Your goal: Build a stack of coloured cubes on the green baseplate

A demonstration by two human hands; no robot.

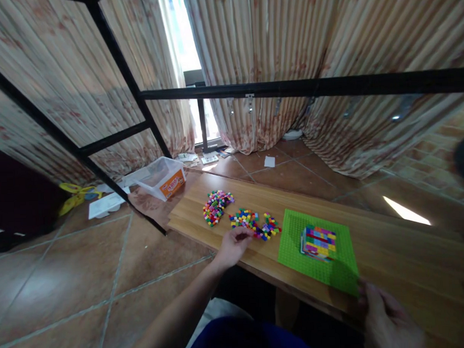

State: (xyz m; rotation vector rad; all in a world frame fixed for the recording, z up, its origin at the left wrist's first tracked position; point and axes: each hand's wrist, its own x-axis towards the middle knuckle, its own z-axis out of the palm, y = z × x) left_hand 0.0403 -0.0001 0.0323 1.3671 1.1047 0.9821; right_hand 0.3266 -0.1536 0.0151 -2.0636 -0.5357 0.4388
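Bricks (320, 241) rise on 1 green baseplate (295, 232); 1 clear bin (150, 181) behind.

Curtains (280, 40); clear plastic bin (156, 179)

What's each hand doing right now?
Left hand: fingers curled beside the loose bricks; can't tell if it holds one.
Right hand: at the green baseplate's corner; grip unclear.

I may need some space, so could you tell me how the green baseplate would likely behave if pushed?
The green baseplate looks flat and stiff, so it would probably slide as one piece. The wooden table looks smooth, likely giving little resistance. The brick block sits well inside the edges, so tipping seems unlikely.
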